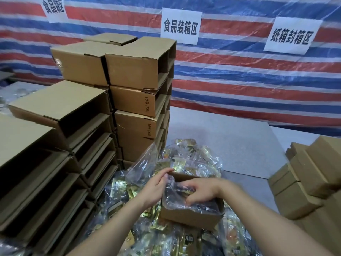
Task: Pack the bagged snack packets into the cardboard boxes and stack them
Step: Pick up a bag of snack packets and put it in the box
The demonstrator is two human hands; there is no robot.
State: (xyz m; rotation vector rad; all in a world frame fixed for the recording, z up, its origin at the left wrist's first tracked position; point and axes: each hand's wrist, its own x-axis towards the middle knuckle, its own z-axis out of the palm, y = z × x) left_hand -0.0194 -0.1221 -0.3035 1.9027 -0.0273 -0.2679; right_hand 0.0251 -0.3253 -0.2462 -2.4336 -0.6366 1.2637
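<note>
We are loading: the bagged packets (181,195) sit in the open box (190,217); right hand (200,189) grip presses them down, left hand (156,183) pinches the bag film. Next, fold the flaps and stack.

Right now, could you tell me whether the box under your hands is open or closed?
Open. The cardboard box has no flaps over its top, and the right hand presses a clear bag of packets down inside it.
</note>
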